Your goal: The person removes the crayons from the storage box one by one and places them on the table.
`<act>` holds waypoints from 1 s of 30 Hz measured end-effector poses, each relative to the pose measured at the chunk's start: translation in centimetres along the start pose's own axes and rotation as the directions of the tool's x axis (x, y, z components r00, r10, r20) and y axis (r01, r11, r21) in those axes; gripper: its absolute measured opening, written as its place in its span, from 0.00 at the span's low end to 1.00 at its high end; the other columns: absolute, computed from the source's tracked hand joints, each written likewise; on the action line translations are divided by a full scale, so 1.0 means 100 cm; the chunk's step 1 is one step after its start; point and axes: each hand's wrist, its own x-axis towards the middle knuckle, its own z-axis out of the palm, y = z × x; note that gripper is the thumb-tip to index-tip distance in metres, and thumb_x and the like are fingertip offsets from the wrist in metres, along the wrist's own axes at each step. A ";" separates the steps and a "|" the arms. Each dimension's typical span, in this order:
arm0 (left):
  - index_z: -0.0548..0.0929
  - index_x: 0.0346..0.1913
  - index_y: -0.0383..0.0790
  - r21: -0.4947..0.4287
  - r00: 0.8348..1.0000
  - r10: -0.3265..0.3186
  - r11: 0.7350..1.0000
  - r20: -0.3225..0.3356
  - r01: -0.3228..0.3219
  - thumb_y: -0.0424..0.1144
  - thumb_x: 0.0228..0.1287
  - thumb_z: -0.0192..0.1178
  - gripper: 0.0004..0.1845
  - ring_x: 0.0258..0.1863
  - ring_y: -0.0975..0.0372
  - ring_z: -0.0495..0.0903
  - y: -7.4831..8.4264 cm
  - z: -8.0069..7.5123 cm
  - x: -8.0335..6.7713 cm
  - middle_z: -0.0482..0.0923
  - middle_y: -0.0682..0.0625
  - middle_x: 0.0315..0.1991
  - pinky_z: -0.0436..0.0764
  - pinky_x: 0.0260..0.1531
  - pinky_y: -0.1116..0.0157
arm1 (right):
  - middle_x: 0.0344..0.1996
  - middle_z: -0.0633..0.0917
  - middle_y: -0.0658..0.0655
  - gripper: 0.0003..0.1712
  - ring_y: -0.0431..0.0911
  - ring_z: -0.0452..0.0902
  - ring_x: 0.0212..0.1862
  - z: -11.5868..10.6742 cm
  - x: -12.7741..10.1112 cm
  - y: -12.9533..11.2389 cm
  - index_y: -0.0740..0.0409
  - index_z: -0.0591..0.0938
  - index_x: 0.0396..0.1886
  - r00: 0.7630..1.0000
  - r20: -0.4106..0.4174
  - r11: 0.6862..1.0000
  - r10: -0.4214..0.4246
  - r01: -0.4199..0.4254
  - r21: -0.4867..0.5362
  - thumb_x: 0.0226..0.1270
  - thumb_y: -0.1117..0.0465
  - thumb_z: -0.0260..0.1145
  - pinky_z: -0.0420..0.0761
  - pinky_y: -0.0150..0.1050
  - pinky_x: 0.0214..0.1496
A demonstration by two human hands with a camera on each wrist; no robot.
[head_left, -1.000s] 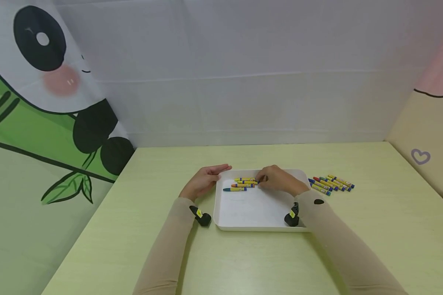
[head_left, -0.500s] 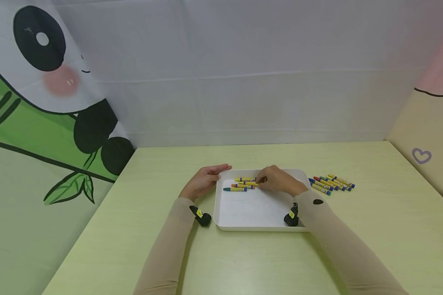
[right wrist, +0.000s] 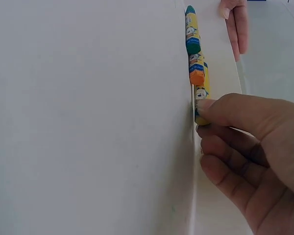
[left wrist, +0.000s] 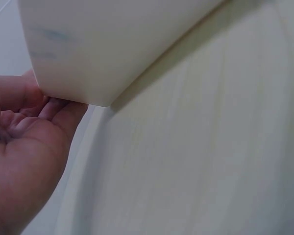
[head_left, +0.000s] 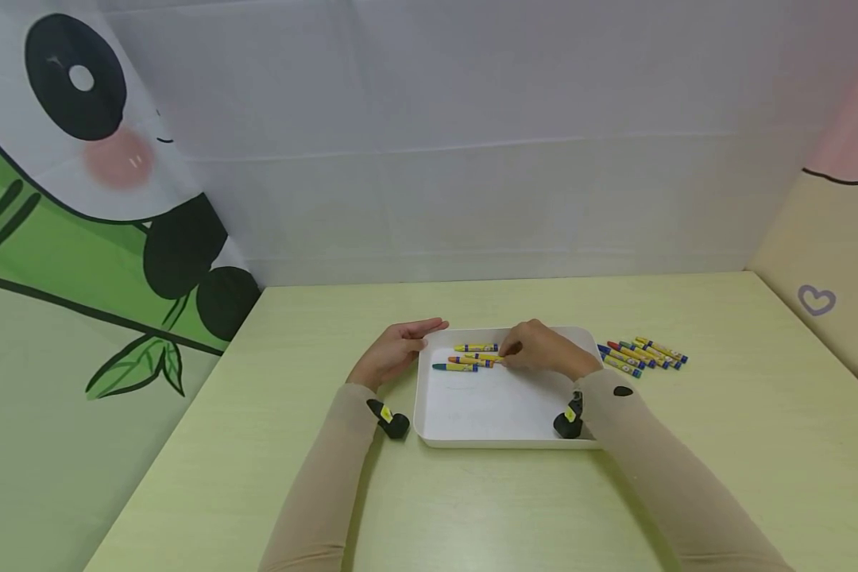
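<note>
The right hand [head_left: 543, 353] pinches a yellow-wrapped wax crayon [head_left: 488, 357] near the shallow white plastic tray's [head_left: 493, 413] far edge. Light, stiff, likely snappable; best held mid-wrapper. The left hand [head_left: 396, 349], fingers relaxed, touches the tray's far-left corner.

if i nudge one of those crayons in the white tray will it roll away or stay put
The crayons look round and slim, so one would probably roll sideways if nudged across its length. The tray has a raised rim, which should likely stop it. They seem stiff and light; the right hand handles one with just its fingers.
</note>
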 end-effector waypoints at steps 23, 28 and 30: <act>0.64 0.71 0.37 0.004 1.000 0.011 1.000 0.009 -0.011 0.22 0.71 0.40 0.27 0.73 0.58 0.58 -0.002 0.000 0.002 0.65 0.47 0.71 0.60 0.71 0.56 | 0.37 0.86 0.55 0.09 0.43 0.81 0.39 -0.030 -0.023 0.009 0.60 0.88 0.41 0.998 -0.049 0.998 -0.049 0.050 0.034 0.61 0.65 0.68 0.82 0.35 0.39; 0.63 0.72 0.35 0.000 1.000 0.017 1.000 0.017 -0.017 0.22 0.71 0.40 0.27 0.73 0.57 0.58 -0.001 0.000 0.002 0.64 0.46 0.71 0.59 0.72 0.56 | 0.37 0.85 0.56 0.09 0.44 0.82 0.39 -0.038 -0.030 0.010 0.61 0.88 0.41 0.997 -0.063 0.999 -0.040 0.042 0.028 0.61 0.65 0.68 0.83 0.36 0.40; 0.63 0.72 0.35 -0.001 1.000 0.018 1.000 0.014 -0.018 0.22 0.71 0.40 0.27 0.73 0.57 0.58 -0.001 0.001 0.002 0.64 0.46 0.71 0.59 0.72 0.56 | 0.37 0.85 0.55 0.09 0.44 0.82 0.39 -0.041 -0.032 0.012 0.61 0.88 0.41 0.997 -0.069 0.999 -0.039 0.041 0.018 0.62 0.65 0.68 0.83 0.37 0.41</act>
